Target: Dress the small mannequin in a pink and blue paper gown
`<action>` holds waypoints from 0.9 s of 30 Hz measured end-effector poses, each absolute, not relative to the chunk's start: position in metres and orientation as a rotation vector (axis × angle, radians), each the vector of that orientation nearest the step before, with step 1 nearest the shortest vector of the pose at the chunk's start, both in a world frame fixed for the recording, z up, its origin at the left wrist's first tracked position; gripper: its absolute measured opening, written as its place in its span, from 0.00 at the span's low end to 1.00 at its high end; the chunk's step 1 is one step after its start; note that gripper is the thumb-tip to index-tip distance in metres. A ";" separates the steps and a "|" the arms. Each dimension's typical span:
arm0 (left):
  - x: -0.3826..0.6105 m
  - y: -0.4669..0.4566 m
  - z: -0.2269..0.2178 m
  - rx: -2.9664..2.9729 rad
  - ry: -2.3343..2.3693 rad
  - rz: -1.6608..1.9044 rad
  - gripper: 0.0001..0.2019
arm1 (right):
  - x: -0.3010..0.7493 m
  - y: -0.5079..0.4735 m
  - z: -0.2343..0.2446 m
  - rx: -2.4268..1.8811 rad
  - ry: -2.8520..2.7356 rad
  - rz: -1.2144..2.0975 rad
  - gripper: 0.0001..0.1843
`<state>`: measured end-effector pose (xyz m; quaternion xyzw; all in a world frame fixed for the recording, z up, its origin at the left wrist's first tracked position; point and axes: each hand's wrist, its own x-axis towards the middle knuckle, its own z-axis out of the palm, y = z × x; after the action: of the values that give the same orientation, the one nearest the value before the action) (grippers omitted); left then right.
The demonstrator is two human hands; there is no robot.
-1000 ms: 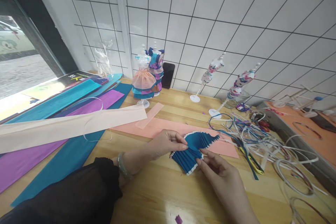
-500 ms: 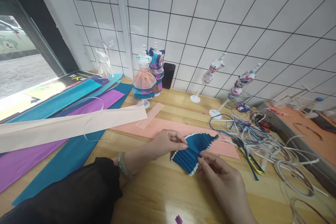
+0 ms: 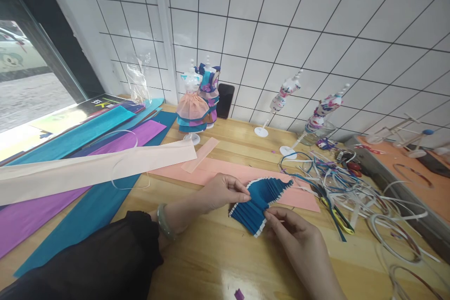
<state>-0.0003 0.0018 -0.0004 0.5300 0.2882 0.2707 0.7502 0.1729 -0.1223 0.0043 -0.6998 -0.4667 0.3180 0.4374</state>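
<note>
Wooden table [image 3: 218,262] under pleated paper [image 3: 260,199]; tiled wall [image 3: 281,23] behind.

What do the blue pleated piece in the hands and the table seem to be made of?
Blue pleated piece: probably crepe or tissue paper, matte, with sharp accordion folds and a white edge. Table: wood, apparently varnished; pale boards with grain and a light reflection.

The left grip [image 3: 220,195], a bare hand reaching in from the left, pinches thumb to fingertips; the right grip [image 3: 298,239] pinches likewise, knuckles up.
</note>
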 end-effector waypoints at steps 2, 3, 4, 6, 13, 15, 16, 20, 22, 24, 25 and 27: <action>0.000 0.001 0.000 1.174 0.647 0.591 0.18 | 0.173 -0.121 0.004 -1.711 -1.110 0.864 0.20; 0.000 0.001 0.000 1.176 0.654 0.591 0.19 | 0.173 -0.121 0.004 -1.694 -1.087 0.882 0.20; 0.000 0.001 0.000 1.176 0.659 0.594 0.19 | 0.173 -0.120 0.004 -1.676 -1.067 0.887 0.20; 0.000 0.001 -0.001 1.173 0.663 0.603 0.20 | 0.172 -0.119 0.005 -1.653 -1.037 0.871 0.21; 0.001 0.001 0.000 1.171 0.662 0.595 0.21 | 0.171 -0.119 0.006 -1.694 -1.005 0.865 0.23; 0.002 0.000 0.000 1.172 0.665 0.589 0.21 | 0.170 -0.119 0.004 -1.687 -0.992 0.860 0.23; 0.002 0.000 0.000 1.175 0.670 0.589 0.21 | 0.170 -0.119 0.003 -1.683 -0.998 0.868 0.23; 0.002 -0.001 0.000 1.174 0.684 0.589 0.19 | 0.170 -0.120 0.001 -1.674 -1.036 0.898 0.23; 0.002 -0.001 0.000 1.163 0.676 0.588 0.18 | 0.171 -0.119 0.000 -1.672 -1.068 0.924 0.22; 0.002 0.000 0.000 1.164 0.667 0.589 0.18 | 0.173 -0.120 0.000 -1.680 -1.108 0.939 0.21; 0.001 0.000 0.000 1.170 0.663 0.590 0.18 | 0.174 -0.120 0.000 -1.692 -1.124 0.936 0.21; 0.001 0.001 0.000 1.184 0.659 0.590 0.18 | 0.175 -0.120 0.000 -1.740 -1.139 0.908 0.21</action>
<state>0.0010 0.0005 0.0005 0.5395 0.3005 0.2688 0.7392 0.1748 -0.1199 0.0004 -0.6950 -0.4549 0.3625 0.4226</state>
